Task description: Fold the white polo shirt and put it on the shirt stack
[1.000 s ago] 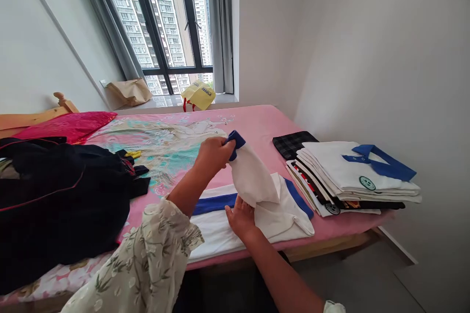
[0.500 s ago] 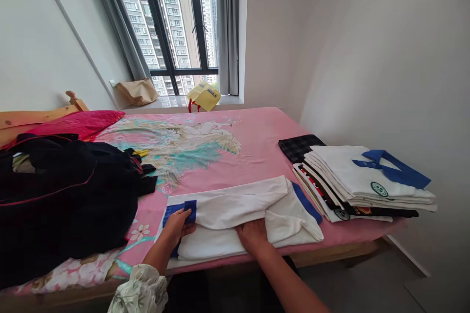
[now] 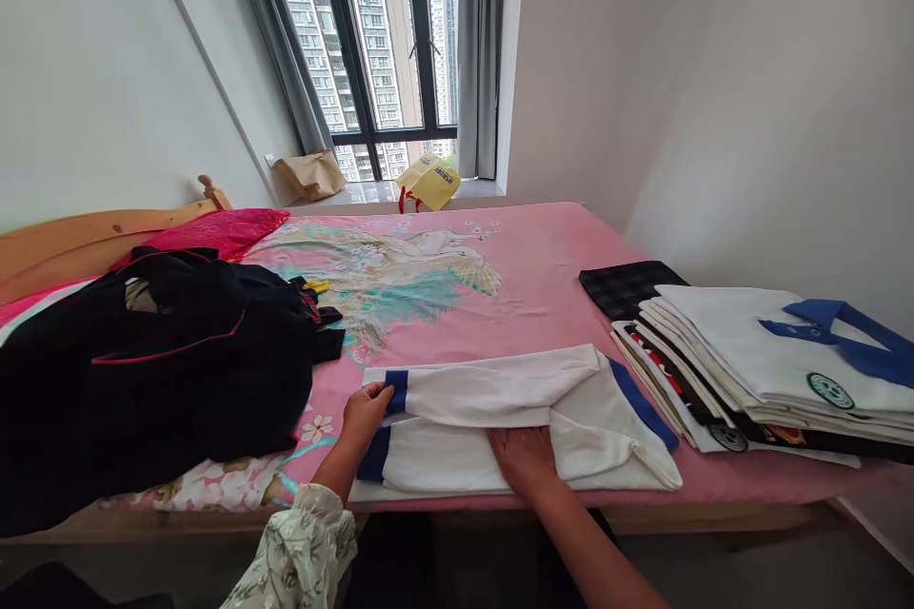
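Observation:
A white shirt with blue trim lies flat near the bed's front edge, one long sleeve laid across its body. The blue cuff of that sleeve is pinched at its outer end between the thumb and fingers of my left hand. Against the shirt's middle my right hand rests flat, its fingers stretched out; the fingertips are hidden at the sleeve's lower edge. A second blue cuff shows below the first one.
Dark clothes are heaped at the left on the pink bed sheet. Folded shirts form a stack at the right, beside dark checked cloth. A red pillow, a paper bag and a yellow bag lie farther back.
My left hand has shifted to the cuff's outer end, and the cuff now lies straighter. My right hand stays at the shirt's middle. The camera view has turned slightly left.

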`<state>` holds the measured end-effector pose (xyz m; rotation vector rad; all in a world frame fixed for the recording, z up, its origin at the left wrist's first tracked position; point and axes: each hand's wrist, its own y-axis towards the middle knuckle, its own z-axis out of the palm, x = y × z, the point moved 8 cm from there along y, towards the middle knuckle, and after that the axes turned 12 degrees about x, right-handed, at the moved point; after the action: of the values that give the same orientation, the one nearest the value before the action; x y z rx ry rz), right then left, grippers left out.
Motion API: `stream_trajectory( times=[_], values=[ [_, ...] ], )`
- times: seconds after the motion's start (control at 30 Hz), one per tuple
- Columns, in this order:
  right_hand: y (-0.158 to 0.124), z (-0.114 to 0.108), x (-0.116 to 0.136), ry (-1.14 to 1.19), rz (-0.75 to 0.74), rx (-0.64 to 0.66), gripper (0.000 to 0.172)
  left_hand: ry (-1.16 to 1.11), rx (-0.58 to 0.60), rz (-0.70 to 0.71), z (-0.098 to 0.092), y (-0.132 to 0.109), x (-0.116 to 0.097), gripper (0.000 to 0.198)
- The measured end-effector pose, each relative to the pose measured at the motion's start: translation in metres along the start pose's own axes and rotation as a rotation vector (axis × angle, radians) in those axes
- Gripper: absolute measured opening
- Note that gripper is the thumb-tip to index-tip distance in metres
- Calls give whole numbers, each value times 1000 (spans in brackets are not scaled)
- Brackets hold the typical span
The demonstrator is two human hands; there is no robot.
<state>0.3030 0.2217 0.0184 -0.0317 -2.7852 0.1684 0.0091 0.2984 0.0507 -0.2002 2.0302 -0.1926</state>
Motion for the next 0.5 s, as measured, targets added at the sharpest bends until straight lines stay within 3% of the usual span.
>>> stream_trajectory(
  times=[0.27, 0.5],
  values=[
    [-8, -5, 5, -94, -52, -19, 50, 224, -98, -47, -11, -1, 15, 26],
    [-21, -3, 1, 39, -108, -95, 60, 345, -96, -108, -17, 3, 17, 27]
  ],
)
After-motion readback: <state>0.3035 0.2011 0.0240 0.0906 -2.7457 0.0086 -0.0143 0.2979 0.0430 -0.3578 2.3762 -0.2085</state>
